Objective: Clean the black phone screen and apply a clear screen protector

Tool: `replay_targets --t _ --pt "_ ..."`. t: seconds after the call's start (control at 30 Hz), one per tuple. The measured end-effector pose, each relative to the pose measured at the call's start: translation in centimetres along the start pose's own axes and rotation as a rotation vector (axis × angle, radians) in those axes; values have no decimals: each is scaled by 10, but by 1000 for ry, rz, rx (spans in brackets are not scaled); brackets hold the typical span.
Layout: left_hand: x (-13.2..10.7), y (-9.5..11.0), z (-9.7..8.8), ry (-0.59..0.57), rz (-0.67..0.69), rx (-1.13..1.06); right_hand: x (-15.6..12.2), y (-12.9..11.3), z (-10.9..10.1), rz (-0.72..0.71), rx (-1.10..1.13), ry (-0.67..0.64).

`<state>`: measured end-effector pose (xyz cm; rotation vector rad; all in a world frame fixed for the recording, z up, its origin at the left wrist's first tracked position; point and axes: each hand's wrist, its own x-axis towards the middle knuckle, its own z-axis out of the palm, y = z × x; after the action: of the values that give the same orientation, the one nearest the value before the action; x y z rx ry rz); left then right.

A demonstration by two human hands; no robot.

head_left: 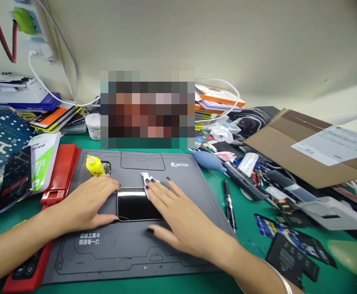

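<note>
A smartphone (132,205) with a dark, glossy face lies lengthwise on a grey work mat (105,257). My left hand (85,202) steadies its left end, thumb at the near corner and fingertips at the far corner. Across the phone's right part, my right hand (178,216) lies with fingers stretched, pressing a small white wipe (146,176) against the screen. The right thumb is spread away over the mat. Most of the wipe and the phone's right end are hidden under that hand. Beyond the left hand stands a small yellow bottle (94,165).
A red clamp-like tool (59,171) runs along the mat's left edge. To the right lie a pen (228,204), a blue air blower (209,160), black batteries (285,255) and a cardboard box (276,143). A white tub (93,125) stands behind, beside a pixelated area.
</note>
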<state>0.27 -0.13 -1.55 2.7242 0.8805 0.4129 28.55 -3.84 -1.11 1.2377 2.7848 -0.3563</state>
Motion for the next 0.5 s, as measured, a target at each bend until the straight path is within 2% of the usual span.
replay_targets --t 0.1,0.17,0.37,0.43,0.5 --pt "0 0 0 10 20 14 -3 -13 3 -194 67 -17" --pt "0 0 1 14 21 18 -3 -16 4 -259 87 -15" --pt "0 -1 1 1 14 20 1 7 1 -1 -9 31" --pt "0 0 1 1 18 25 1 3 2 -37 -2 21" --pt "0 0 2 7 25 29 -1 -7 5 -165 44 7"
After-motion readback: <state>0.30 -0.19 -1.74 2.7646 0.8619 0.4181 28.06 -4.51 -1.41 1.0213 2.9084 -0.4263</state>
